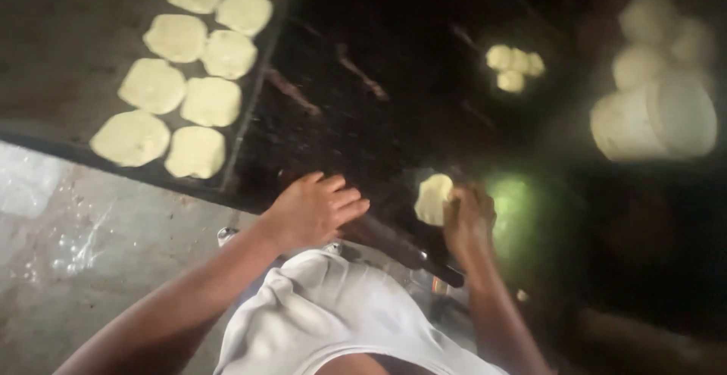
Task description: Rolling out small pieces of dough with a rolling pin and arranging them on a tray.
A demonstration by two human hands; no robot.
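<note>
My left hand (pixel 312 210) rests palm down, fingers apart, on a dark rolling pin (pixel 401 250) that lies across a dark work surface. My right hand (pixel 468 220) touches a pale flat disc of dough (pixel 433 198) on that surface, fingers on its right edge. The picture is blurred, so the right hand's grip is unclear. A white cloth (pixel 333 314) covers my lap below both hands.
Several flattened dough discs (pixel 189 72) lie in two rows on a dark tray (pixel 68 34) at upper left. A few small dough pieces (pixel 515 66) sit further back. A white container (pixel 655 121) with dough balls stands at right. Grey concrete floor (pixel 83 239) at left.
</note>
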